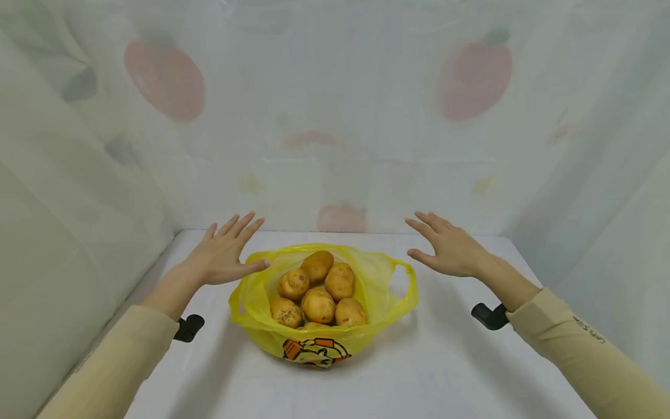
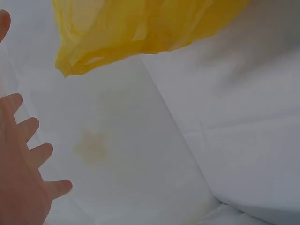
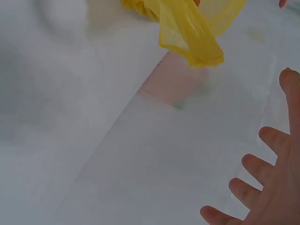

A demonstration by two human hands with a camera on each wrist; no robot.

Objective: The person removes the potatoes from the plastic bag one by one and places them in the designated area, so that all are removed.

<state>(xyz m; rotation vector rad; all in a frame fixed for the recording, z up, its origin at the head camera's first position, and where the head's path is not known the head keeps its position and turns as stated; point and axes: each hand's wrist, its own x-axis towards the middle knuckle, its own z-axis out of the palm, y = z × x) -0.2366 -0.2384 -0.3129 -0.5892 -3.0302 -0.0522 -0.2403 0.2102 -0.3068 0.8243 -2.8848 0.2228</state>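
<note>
A yellow plastic bag (image 1: 382, 279) sits on the white table with its mouth spread wide. Several potatoes (image 1: 318, 305) lie inside it, and a cartoon print shows on its front. My left hand (image 1: 220, 256) hovers by the bag's left rim, fingers spread and straight, its thumb overlapping the rim in the head view. To the right, my right hand (image 1: 452, 247) is held above the table with fingers spread, apart from the bag's right handle loop (image 1: 410, 285). Both hands hold nothing. In the left wrist view, the bag (image 2: 140, 28) appears beyond the spread fingers.
White cloth (image 1: 445, 372) covers the table. Behind it hangs a pale curtain (image 1: 377, 116) with faded fruit prints, and similar sheets close off the left and right sides. A black strap or mount (image 1: 490, 316) sits at the right wrist, another (image 1: 189, 327) at the left.
</note>
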